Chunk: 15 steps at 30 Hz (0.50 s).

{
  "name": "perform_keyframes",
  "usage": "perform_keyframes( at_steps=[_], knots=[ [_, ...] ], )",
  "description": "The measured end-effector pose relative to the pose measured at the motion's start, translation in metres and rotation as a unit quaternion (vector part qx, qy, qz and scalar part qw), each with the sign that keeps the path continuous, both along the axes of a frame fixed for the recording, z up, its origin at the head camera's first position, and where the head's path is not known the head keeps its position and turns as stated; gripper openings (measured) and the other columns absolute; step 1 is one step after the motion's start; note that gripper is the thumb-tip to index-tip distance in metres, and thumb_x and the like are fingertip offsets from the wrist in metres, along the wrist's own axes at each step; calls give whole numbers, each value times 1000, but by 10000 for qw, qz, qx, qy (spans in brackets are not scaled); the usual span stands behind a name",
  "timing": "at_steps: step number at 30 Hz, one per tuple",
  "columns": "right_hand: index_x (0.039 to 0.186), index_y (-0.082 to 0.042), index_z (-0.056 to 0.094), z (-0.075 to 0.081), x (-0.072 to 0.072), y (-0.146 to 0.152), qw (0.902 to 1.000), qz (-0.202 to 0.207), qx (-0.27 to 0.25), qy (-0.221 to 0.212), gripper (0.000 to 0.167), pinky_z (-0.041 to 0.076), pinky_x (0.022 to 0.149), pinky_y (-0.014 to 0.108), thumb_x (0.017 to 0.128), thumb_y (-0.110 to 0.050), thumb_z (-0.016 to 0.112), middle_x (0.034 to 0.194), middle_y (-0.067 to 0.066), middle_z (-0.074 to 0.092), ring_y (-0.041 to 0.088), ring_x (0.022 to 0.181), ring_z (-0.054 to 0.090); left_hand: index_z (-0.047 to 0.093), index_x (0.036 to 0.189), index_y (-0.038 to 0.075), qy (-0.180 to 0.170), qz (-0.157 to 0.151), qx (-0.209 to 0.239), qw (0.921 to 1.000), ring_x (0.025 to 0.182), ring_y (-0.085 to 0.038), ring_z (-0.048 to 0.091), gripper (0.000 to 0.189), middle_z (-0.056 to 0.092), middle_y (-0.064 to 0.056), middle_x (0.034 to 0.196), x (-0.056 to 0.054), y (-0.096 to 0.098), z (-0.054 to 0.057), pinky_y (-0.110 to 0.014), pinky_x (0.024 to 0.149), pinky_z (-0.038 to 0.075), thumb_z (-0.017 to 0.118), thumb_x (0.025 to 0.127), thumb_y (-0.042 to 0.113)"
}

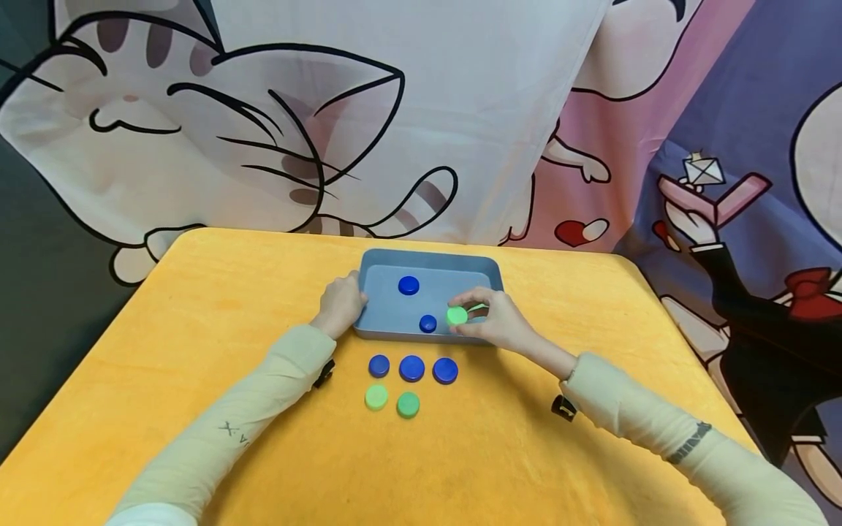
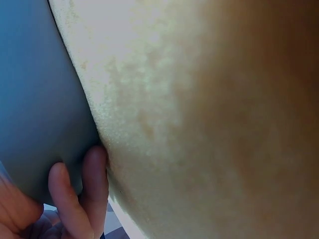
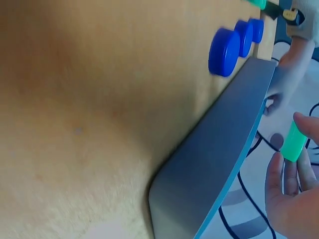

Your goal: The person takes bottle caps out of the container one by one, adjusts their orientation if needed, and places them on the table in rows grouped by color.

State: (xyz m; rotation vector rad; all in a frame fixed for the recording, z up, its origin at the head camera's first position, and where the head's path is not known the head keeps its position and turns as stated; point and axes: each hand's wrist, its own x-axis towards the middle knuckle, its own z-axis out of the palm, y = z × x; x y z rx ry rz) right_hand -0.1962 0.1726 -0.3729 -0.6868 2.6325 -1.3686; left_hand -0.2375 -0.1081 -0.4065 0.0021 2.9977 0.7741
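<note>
A shallow blue-grey tray (image 1: pixel 395 307) lies on the table, with two blue bottle caps, a larger one (image 1: pixel 408 285) and a smaller one (image 1: pixel 427 323), inside it. My left hand (image 1: pixel 340 303) holds the tray's left end; in the left wrist view its fingers (image 2: pixel 70 199) press against the outer wall. Over the tray's right part, my right hand (image 1: pixel 496 319) pinches a light green bottle cap (image 1: pixel 457 315) between thumb and fingers. That cap (image 3: pixel 294 142) is above the rim in the right wrist view. Another green sliver (image 1: pixel 478 307) shows behind the fingers, mostly hidden.
Three blue caps (image 1: pixel 411 368) stand in a row on the yellow tabletop (image 1: pixel 263 292) in front of the tray. Nearer to me are a light green cap (image 1: pixel 376 397) and a darker green cap (image 1: pixel 408 405). A printed cartoon curtain (image 1: pixel 487 146) hangs behind the table.
</note>
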Motion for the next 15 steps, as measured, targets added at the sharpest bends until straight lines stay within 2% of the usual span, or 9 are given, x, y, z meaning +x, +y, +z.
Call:
perform_keyframes(
  at_steps=[9,15],
  knots=[
    [107,-1,69,-7,30,-1,9994,154,-105,-288,37,56,78,29,72,-8,82,103,9,68,18,88,63,49,128,-5,16,-11,6,10000,85,-33,64,39,65,-25,100,0,0,0,-44,72,52,51,92,9],
    [106,-3,69,-13,45,-1,9992,331,44,-220,36,56,79,31,73,-8,81,104,7,66,18,90,63,48,129,-5,12,-5,10,10000,82,-33,64,40,65,-25,98,1,0,1,-44,70,52,51,91,8]
  ],
)
